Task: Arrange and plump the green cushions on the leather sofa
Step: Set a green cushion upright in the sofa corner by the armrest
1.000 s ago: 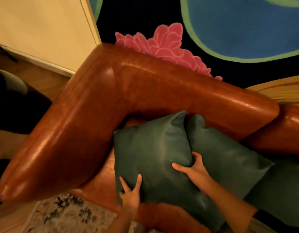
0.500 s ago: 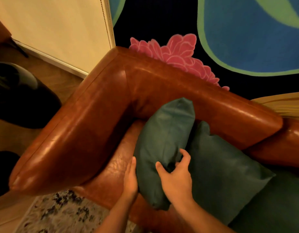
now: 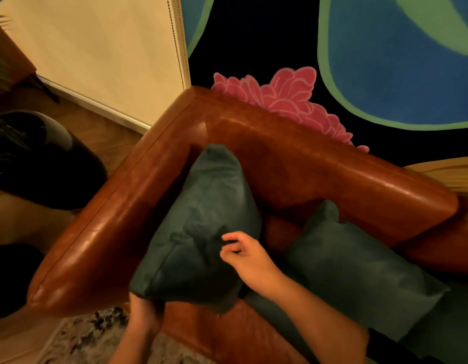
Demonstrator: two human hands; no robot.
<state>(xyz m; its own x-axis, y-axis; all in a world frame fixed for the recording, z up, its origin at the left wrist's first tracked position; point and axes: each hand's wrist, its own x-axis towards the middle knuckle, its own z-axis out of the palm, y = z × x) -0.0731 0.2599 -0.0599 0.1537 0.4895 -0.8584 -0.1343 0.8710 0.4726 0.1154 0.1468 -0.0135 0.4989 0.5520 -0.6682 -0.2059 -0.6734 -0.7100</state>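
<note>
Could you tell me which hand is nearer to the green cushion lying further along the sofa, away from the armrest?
The right hand: it hovers just left of that second cushion. The left hand grips the corner cushion's bottom edge, farther away.

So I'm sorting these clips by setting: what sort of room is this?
Most likely a living room or lounge. A brown leather sofa with green cushions stands against a wall painted with a bold floral mural, and a patterned rug lies on the wood floor in front.

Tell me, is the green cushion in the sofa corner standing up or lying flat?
Standing up, tilted: the cushion leans into the sofa corner, its lower corner held by the left hand.
</note>
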